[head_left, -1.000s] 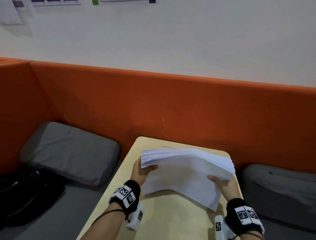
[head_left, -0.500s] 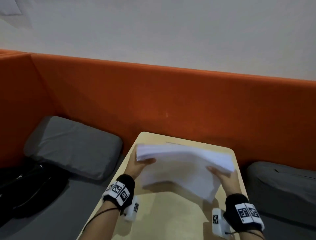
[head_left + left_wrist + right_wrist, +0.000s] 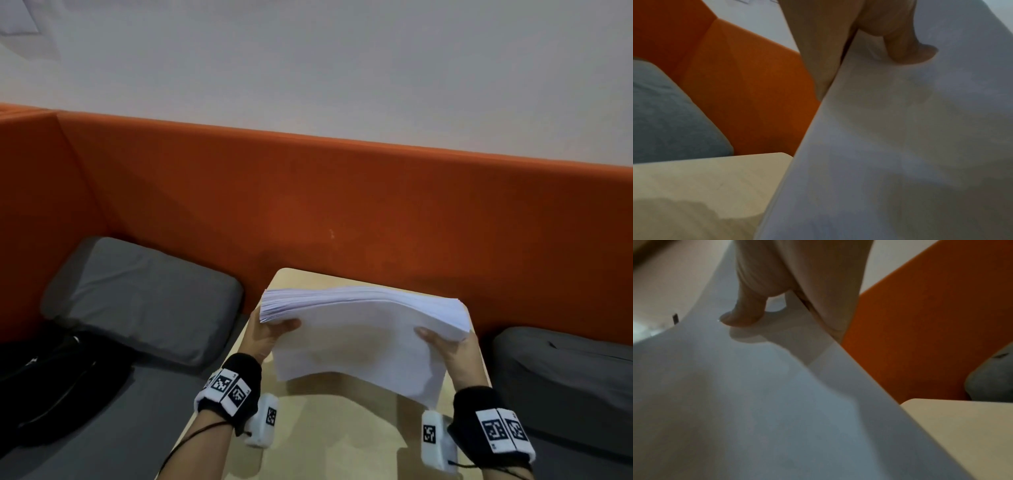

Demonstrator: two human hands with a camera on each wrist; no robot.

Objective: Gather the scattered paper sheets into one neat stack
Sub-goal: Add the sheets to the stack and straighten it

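Both hands lift the stack point(image 3: 363, 335) above the table point(image 3: 342, 428).
The left hand point(image 3: 265, 337) and right hand point(image 3: 452, 349) pinch its side edges; only the wrist views show each thumb point(image 3: 906, 48) pressing the near sheet.

Behind the paper stack point(image 3: 359, 342), both hands' fingers are hidden (only thumbs show). Both wrist views are blurred.
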